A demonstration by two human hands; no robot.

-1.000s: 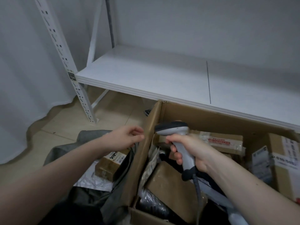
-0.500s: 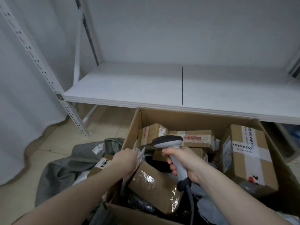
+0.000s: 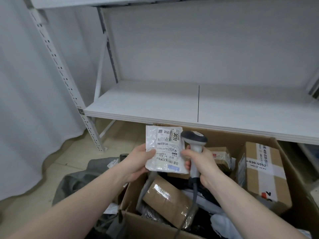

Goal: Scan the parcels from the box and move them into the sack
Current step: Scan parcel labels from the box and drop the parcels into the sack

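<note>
While right hand [image 3: 202, 161] grips scanner [image 3: 194, 142], left hand [image 3: 138, 161] pinches pouch [image 3: 164, 149] edge.

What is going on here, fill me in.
A person is sorting parcels. The left hand holds a white plastic mailer, label up, over the open cardboard box. The right hand grips a handheld barcode scanner beside it. The grey sack lies on the floor to the left.
</note>
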